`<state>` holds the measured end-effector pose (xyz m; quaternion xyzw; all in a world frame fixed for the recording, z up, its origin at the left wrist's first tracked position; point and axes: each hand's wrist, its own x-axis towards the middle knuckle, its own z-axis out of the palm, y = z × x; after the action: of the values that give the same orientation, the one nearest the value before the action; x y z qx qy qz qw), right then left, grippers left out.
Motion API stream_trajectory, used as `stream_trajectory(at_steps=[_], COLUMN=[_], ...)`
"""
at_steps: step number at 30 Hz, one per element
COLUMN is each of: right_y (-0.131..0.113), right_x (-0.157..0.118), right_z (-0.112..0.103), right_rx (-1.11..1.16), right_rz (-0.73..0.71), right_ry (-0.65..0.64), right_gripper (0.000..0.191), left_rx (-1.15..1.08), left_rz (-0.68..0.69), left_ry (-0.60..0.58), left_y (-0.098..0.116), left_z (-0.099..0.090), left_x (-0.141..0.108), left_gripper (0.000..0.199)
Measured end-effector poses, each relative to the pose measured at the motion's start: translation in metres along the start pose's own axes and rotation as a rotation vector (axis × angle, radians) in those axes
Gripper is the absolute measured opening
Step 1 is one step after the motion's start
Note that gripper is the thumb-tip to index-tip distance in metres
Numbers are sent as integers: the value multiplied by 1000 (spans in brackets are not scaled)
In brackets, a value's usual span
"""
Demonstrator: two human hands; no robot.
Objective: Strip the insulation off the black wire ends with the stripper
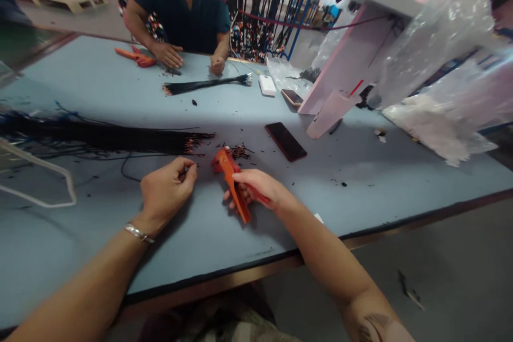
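Note:
My left hand (167, 189) is closed in a pinch at the front end of a long bundle of black wires (120, 138); whatever its fingertips hold is too small to make out. A thin dark wire curves on the table just left of that hand. My right hand (256, 189) is wrapped round an orange and red wire stripping tool (232, 179), whose head points away from me. Beyond the tool's head lies a small pile of cut wire bits (240, 152).
A dark phone (286, 141) lies right of the tool. Across the blue table (320, 208), a person sits by another orange-red tool (136, 57), a wire bundle (208, 84) and a white box (267, 85). Plastic bags (436, 53) and a pink panel (340, 59) stand right.

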<state>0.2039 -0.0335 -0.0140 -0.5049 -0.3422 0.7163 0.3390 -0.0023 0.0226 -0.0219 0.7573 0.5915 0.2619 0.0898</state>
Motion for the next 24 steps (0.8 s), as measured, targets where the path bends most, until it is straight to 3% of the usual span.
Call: stream_trajectory(at_steps=[4, 7, 11, 15, 19, 24], right_y=[-2, -2, 8, 27, 34, 22], right_x=[-10, -26, -33, -25, -25, -38], right_z=[-3, 6, 19, 19, 16, 31], right_rx=[-135, -570, -1109, -1470, -1536, -1319], right_rz=[-253, -418, -641, -795, -980, -1050], right_ry=[262, 255, 292, 246, 220, 110], right_gripper=[20, 27, 50, 47, 43, 33], left_rx=[-39, -75, -132, -85, -58, -26], left_rz=[-13, -51, -126, -200, -129, 65], left_ry=[21, 34, 100, 136, 90, 99], left_y=[-1, -3, -14, -24, -25, -26], left_z=[2, 1, -5, -7, 0, 8], left_x=[-1, 2, 12, 20, 16, 9], left_gripper=[22, 22, 24, 25, 20, 21])
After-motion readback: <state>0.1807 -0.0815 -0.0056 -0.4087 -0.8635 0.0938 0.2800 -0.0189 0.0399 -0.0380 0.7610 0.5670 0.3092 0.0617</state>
